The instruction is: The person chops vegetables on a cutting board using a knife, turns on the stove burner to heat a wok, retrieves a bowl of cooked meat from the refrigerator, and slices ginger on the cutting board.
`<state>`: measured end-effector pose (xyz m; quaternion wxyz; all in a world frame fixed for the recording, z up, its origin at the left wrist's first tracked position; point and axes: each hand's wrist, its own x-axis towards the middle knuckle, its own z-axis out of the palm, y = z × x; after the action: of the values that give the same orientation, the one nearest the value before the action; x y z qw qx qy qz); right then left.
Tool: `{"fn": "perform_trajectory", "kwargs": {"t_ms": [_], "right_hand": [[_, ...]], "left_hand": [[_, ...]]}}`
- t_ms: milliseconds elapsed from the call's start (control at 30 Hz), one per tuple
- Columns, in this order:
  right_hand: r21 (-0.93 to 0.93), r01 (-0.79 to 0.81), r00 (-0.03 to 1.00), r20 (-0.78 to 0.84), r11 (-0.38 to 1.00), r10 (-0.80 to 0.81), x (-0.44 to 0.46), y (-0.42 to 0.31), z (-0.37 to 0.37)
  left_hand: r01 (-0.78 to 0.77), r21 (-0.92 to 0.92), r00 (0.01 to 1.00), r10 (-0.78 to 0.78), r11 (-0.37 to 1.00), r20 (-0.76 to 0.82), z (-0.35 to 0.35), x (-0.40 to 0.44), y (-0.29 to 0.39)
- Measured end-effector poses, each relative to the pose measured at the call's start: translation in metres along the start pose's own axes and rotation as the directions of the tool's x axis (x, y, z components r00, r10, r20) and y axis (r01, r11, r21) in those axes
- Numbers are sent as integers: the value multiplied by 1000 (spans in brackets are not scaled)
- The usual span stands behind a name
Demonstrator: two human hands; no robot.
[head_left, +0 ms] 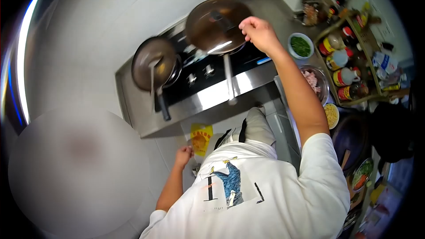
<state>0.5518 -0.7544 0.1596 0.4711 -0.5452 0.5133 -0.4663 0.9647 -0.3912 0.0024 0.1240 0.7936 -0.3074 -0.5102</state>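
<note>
My left hand (184,155) is low in front of the stove, its closed fingers at the lower edge of a yellow printed bag (201,138). My right hand (259,34) is raised at the right edge of a covered pan. Its fingers are curled together in a pinch, and whatever may be between them does not show. A brown glass lid (208,31) with a dark knob covers that pan, whose metal handle (229,79) points toward me. To the left, a dark frying pan (152,64) holds a spatula (152,75) and some yellowish food.
A steel-edged gas stove (212,97) carries both pans. On the right are a bowl of chopped greens (300,46), a metal bowl of pink meat (312,81), a yellow-filled bowl (330,116) and a rack (375,62) of several bottles. A pale round blur covers the lower left.
</note>
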Motion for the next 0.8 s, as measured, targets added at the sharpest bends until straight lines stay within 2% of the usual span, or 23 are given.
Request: {"fn": "perform_trajectory", "kwargs": {"t_ms": [33,67,100,167,200,233,300,333,433,467,500,567,633,667,700,733,767,800], "right_hand": [[-52,9,994,113,999,-3,-12,-6,28],[-64,-82,973,210,995,94,-28,-10,56],[-150,-86,944,304,985,129,-41,-9,84],[-299,-89,852,471,950,228,-59,20,137],[-424,10,829,510,906,230,-66,37,160],[-530,113,802,547,840,238,-74,44,181],[-658,-48,729,491,751,477,-77,52,215],[-715,85,772,488,694,409,-67,81,229],[-812,120,869,364,572,335,-40,117,261],[-849,166,894,344,501,286,-36,107,270],[-879,194,938,296,435,178,-21,134,277],[-937,126,938,219,325,268,-7,141,289],[-944,217,892,295,249,341,7,153,292],[-930,293,885,352,221,305,13,162,289],[-873,445,835,486,202,259,28,185,282],[-920,268,819,374,287,435,26,174,286],[-940,66,758,265,335,596,24,158,291],[-918,79,783,298,389,545,24,158,289]], "left_hand": [[4,-75,1000,-5,997,-11,-2,3,-18],[9,-154,1000,-13,988,-23,-3,0,-39],[24,-209,999,-31,978,-30,-2,-7,-66],[25,-336,993,-62,942,-102,0,-12,-116],[-17,-331,997,-10,943,-78,1,-15,-155],[1,-373,996,-34,928,-81,1,-34,-177],[156,-252,977,-187,955,-104,5,-69,-214],[253,-314,957,-284,915,-57,12,-81,-249],[491,-464,841,-541,737,30,29,-124,-317],[524,-513,804,-594,680,34,33,-136,-326],[538,-557,777,-628,633,37,37,-146,-331],[517,-632,751,-660,578,11,45,-164,-335],[494,-667,757,-653,558,14,55,-171,-335],[484,-701,749,-663,523,23,61,-168,-334],[478,-730,740,-672,489,35,71,-166,-337],[499,-727,736,-674,472,67,77,-160,-333],[493,-736,751,-653,463,93,81,-155,-325],[481,-749,770,-628,455,113,87,-145,-318]]}}
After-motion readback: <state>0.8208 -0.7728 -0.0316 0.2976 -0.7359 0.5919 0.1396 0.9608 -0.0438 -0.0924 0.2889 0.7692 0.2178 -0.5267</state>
